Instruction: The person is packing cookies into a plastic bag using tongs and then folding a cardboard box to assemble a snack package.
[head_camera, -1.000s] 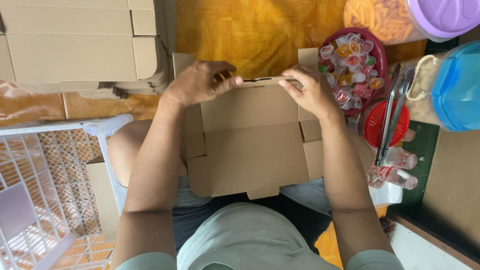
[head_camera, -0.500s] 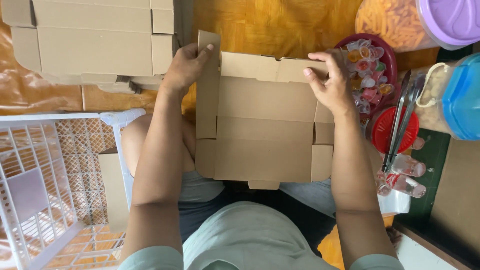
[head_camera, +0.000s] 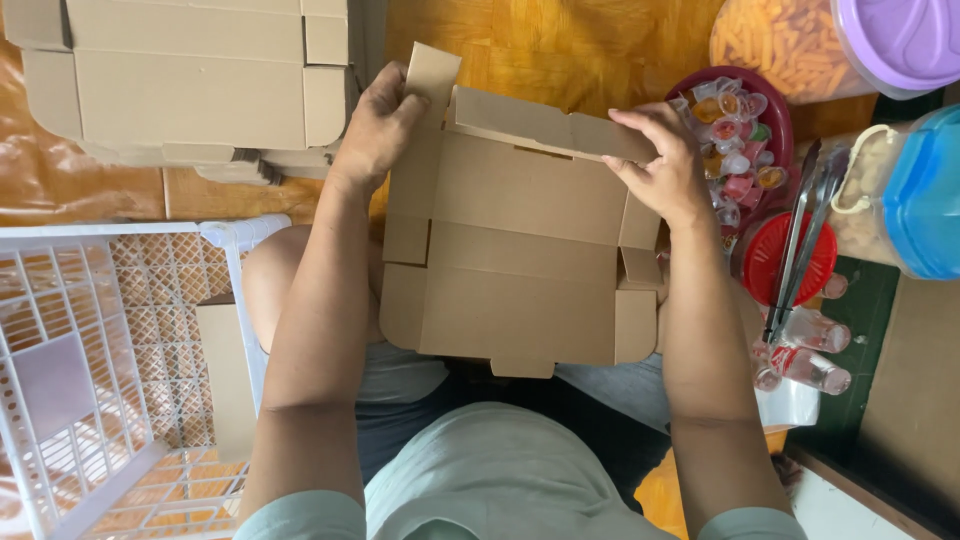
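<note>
A brown cardboard box blank (head_camera: 520, 260) lies on my lap, partly folded. My left hand (head_camera: 378, 128) grips its left side flap, which stands up near the far left corner. My right hand (head_camera: 660, 165) presses on the far wall flap at the right corner, fingers spread over the fold. The near panels of the box lie flat toward my body.
A stack of flat cardboard blanks (head_camera: 190, 80) lies at the far left. A white plastic basket (head_camera: 90, 370) stands at my left. At the right are a red bowl of small jelly cups (head_camera: 735, 140), metal tongs (head_camera: 800, 240) over a red lid, a blue-lidded jar (head_camera: 915, 195) and a purple-lidded snack jar (head_camera: 830, 40).
The box was flat with both hands at its far edge. Since then the far wall and the left flap have been folded upward, my hands moving apart to the corners.
</note>
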